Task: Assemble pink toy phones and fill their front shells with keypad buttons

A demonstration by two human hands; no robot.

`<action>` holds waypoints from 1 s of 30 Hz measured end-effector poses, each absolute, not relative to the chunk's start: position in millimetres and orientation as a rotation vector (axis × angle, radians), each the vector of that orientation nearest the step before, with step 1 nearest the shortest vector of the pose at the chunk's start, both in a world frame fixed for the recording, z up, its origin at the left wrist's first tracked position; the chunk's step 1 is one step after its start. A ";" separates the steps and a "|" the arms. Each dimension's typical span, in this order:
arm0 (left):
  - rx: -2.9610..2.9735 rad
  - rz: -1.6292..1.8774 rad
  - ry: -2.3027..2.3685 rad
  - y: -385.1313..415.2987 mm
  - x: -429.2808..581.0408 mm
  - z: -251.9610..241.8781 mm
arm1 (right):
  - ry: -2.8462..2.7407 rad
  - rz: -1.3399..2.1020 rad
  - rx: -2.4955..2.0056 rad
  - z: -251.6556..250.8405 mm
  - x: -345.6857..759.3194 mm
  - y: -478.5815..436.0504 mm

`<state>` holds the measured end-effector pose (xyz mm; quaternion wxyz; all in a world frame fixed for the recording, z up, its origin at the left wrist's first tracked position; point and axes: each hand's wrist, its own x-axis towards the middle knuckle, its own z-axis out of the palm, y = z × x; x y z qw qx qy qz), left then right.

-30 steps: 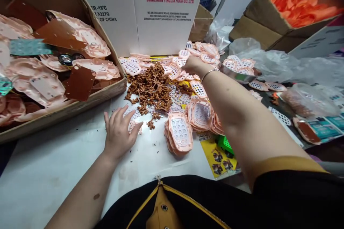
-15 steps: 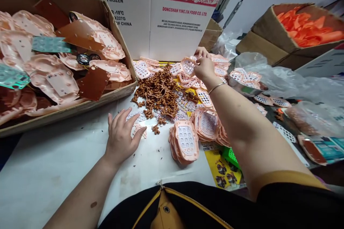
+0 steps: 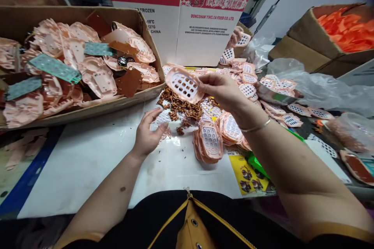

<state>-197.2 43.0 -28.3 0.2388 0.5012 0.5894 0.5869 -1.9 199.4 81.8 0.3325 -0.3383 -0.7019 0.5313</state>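
Note:
My right hand (image 3: 220, 91) pinches the right edge of a pink plastic keypad cover (image 3: 182, 83), a toy phone's front by its look, with rows of holes in a white panel. It is raised over a heap of brown branched plastic pieces (image 3: 184, 109). My left hand (image 3: 149, 132) is open, fingers apart, above the white tabletop and holding nothing. Beside its fingertips lie small white and pink key pieces (image 3: 166, 132). A stack of pink covers with keys in them (image 3: 209, 142) stands right of my left hand, with another stack (image 3: 230, 128) behind it.
A carton of pink shells and circuit boards (image 3: 99, 79) stands left. White printed cartons (image 3: 204, 46) rise behind. Another person's hand (image 3: 236, 35) holds a keypad cover at the back. A metal bowl of covers (image 3: 274, 95) and a box of orange parts (image 3: 306, 27) are right.
My right hand has come back from the far pile with a pink cover, now over the brown heap. My left hand remains open. Another person's hand has appeared at the back.

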 end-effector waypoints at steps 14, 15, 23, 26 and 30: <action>0.903 1.336 0.720 24.3 -209.6 -12.2 | -2.858 0.246 -0.392 111.6 -51.6 119.7; 0.874 1.431 0.735 24.5 -214.2 -9.7 | -2.778 0.235 -0.512 111.3 -52.9 117.0; 0.747 1.724 0.811 31.0 -235.9 4.3 | -3.144 0.220 -0.964 36.7 -66.7 73.8; 0.694 1.704 0.792 34.1 -232.1 3.7 | -3.193 0.115 -0.999 8.6 -78.9 66.2; 0.628 1.706 0.781 30.8 -231.3 5.7 | -3.254 0.178 -0.912 -1.8 -81.4 69.2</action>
